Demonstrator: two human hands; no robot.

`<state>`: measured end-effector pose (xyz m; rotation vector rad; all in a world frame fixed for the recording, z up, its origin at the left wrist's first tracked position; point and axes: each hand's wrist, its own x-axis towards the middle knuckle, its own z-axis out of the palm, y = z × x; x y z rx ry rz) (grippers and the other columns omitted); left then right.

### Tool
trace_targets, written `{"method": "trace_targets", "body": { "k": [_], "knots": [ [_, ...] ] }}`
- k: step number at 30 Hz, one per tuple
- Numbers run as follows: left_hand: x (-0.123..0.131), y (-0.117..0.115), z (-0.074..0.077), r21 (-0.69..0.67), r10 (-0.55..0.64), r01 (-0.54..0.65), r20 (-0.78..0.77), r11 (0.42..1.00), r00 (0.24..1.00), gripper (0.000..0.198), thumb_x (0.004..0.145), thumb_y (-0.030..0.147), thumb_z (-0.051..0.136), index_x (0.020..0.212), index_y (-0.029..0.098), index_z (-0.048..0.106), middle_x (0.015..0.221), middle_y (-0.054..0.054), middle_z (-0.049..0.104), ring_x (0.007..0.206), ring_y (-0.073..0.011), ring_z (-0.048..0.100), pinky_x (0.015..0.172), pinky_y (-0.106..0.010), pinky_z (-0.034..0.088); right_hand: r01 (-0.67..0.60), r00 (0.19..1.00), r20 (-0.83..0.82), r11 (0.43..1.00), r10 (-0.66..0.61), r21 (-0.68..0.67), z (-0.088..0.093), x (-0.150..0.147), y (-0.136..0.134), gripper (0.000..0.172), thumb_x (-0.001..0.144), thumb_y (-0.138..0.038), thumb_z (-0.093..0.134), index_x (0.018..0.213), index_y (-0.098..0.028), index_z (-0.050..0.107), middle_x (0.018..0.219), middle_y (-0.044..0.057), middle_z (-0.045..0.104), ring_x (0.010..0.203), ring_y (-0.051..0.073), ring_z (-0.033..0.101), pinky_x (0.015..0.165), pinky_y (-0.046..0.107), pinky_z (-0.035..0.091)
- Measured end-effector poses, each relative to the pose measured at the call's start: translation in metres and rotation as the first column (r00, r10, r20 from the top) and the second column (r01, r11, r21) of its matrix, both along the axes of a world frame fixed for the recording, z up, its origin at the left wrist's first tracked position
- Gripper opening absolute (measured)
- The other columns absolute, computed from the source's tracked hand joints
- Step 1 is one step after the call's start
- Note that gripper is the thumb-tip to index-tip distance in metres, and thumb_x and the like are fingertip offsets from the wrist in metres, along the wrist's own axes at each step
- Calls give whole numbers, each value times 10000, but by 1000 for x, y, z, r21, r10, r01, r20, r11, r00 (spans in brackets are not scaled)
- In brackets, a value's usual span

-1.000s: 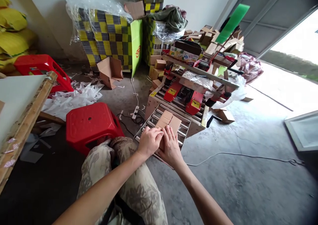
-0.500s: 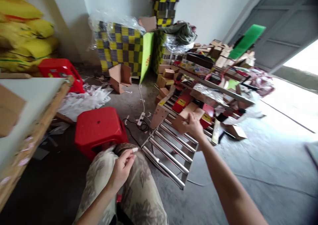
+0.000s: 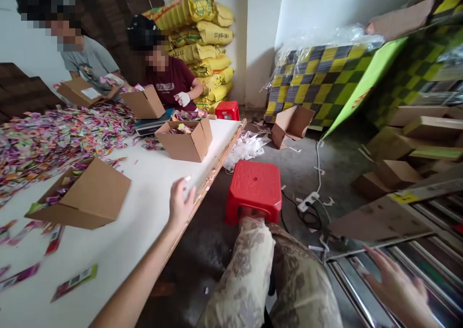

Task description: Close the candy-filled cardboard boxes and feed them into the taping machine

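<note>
My left hand (image 3: 181, 202) is raised over the edge of the white table (image 3: 144, 251), fingers curved and apart, holding nothing. Something white covers one fingertip. To its left, an open cardboard box (image 3: 96, 193) with small colourful packets inside lies tilted on the tabletop. Another open box (image 3: 188, 142) of packets stands farther along the edge. At the lower right my right hand (image 3: 398, 282), slightly blurred, is spread open above the metal rollers of a conveyor (image 3: 354, 289), with nothing in it.
A heap of packets (image 3: 65, 130) covers the table's far left. Two co-workers sit behind it near more boxes (image 3: 144, 101). A red stool (image 3: 255, 188) stands before my knees. A power strip (image 3: 307, 201) with cables lies on the floor. Yellow sacks (image 3: 206, 38) are stacked behind.
My view has swung left to the table. My right hand has let go of the cardboard box on the conveyor. My left hand has moved from above my knees to the table edge.
</note>
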<state>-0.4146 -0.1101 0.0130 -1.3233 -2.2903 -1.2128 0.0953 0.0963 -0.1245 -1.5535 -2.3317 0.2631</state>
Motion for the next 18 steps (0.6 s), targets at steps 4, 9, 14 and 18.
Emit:
{"method": "trace_targets", "body": {
  "k": [4, 9, 14, 18],
  "knots": [
    [-80, 71, 32, -8, 60, -65, -259, 998, 964, 426, 843, 333, 517, 1206, 124, 440, 1192, -154, 510, 1164, -250, 435, 989, -383, 359, -107, 991, 67, 989, 114, -104, -11, -21, -16, 510, 746, -416, 401, 1222, -289, 532, 1243, 131, 551, 1114, 367, 521, 874, 636, 357],
    [-138, 153, 46, -288, 59, -164, -342, 943, 938, 489, 773, 416, 589, 1118, 80, 501, 1195, -203, 517, 1189, -328, 398, 1024, -437, 247, -164, 984, 47, 974, 173, -157, 13, -58, -20, 519, 756, -485, 391, 1191, -257, 560, 1217, 105, 578, 1097, 350, 543, 922, 628, 343],
    [-156, 155, 50, -397, 101, -247, -354, 884, 930, 322, 888, 341, 374, 839, 111, 593, 936, -175, 629, 1001, -303, 526, 871, -398, 332, -202, 979, -65, 902, 192, -382, 36, -90, -35, 496, 704, -488, 462, 1126, -273, 609, 1139, 78, 631, 1076, 334, 562, 956, 571, 363],
    [-148, 98, 65, -332, 51, -205, -420, 921, 906, 344, 880, 382, 398, 627, 173, 500, 698, -86, 599, 757, -220, 549, 718, -317, 339, -336, 922, -365, 739, 130, -585, 54, -157, -67, 473, 755, -479, 505, 1148, -230, 590, 1190, 90, 599, 1112, 274, 540, 973, 436, 402]
  ]
}}
